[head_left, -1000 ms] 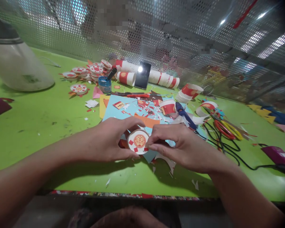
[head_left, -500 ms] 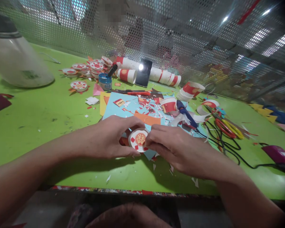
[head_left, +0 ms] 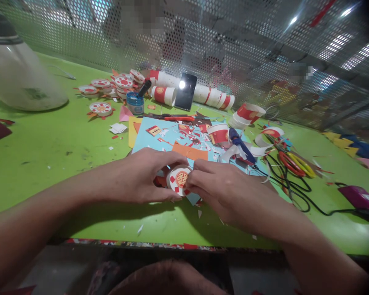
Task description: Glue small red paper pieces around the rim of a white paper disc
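Observation:
Near the table's front edge, a round white paper disc [head_left: 178, 180] has red diamonds and a gold-and-red emblem on its face. My left hand [head_left: 147, 176] curves around its left side, thumb below and fingers above. At the disc's right side my right hand [head_left: 213, 182] is closed, its bent fingertips pressed over the face and covering part of the emblem. Whether those fingertips pinch a small piece is hidden. Behind my hands, an orange paper strip [head_left: 190, 151] and red scraps lie on light blue paper [head_left: 141, 137].
Similar finished discs [head_left: 101, 109] and a blue jar [head_left: 135, 103] stand at the back left. A phone [head_left: 186, 91] leans on paper cups [head_left: 164, 96]. To the right are a dark blue glue gun [head_left: 241, 146], scissors [head_left: 295, 164] and black cable. A large bottle [head_left: 24, 78] stands far left.
My right fingertips have moved slightly left over the disc and now cover more of its emblem. My left hand keeps about the same hold.

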`<state>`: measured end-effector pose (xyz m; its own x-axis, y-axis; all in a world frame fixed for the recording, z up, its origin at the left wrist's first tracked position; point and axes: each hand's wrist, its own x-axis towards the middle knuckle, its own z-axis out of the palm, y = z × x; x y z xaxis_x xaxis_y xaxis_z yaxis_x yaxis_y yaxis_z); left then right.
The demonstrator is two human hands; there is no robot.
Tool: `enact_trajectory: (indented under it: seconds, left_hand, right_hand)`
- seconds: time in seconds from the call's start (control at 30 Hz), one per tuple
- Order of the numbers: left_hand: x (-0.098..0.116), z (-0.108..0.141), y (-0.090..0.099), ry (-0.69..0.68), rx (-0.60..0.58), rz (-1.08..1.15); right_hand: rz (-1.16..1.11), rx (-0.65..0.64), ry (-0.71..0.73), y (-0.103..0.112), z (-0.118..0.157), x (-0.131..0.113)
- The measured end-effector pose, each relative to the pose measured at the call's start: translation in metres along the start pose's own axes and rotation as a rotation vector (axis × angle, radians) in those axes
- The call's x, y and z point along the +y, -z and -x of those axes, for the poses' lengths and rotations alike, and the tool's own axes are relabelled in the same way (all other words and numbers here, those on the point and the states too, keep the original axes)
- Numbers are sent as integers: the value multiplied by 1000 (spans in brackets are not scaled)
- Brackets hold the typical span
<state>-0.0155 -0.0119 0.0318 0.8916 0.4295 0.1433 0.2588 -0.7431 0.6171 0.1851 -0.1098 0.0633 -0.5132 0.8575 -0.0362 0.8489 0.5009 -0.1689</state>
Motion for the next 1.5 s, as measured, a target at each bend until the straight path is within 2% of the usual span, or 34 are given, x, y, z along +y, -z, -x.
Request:
enact_trajectory:
  seconds: [0.2,0.3,0.47,1.03,1.5]
  left_hand:
    - [1,0,0,27,-16,4]
    - [0,1,0,30,-21,8]
    - [-2,1,-1,36,21,7]
    - [-6,1,-16,-64,177,-286]
    - [-3,1,-20,-40,131,-323]
  right_hand:
    - [-12,124,15,-3,-2,-2]
    - [-50,226,30,-1,-1,0]
    - [-81,353,22,3,-1,3]
    - [93,132,-207,-7,-8,-8]
    - [188,118,-216,-22,-14,-10]
